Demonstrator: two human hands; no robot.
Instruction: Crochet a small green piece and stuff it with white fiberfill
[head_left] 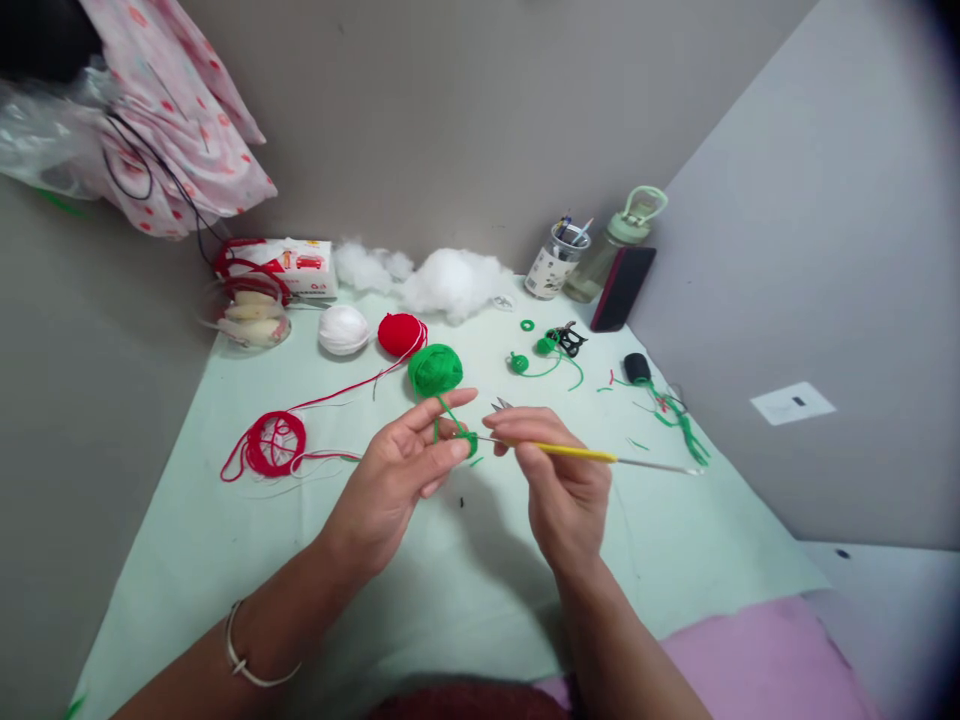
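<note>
My left hand [409, 455] pinches a small green crochet piece [471, 441] between thumb and fingers, its index finger stretched out with green yarn passing over it. That yarn runs up to a green yarn ball [436, 370] just behind the hand. In my right hand [562, 480] is a crochet hook [574, 452] with a yellow grip, held like a pencil. The hook's left tip meets the green piece; its other metal end points right. Grey pointed tips [500, 404] show behind my right fingers, the rest hidden.
Red [401, 334] and white yarn balls [343, 330] sit behind my left hand, near a flat red-and-white coil [276, 443]. White stuffing [457, 283] lies along the wall. Small green pieces [519, 363], a phone [624, 289], a bottle [611, 245] and a pen jar [556, 262] are at back right.
</note>
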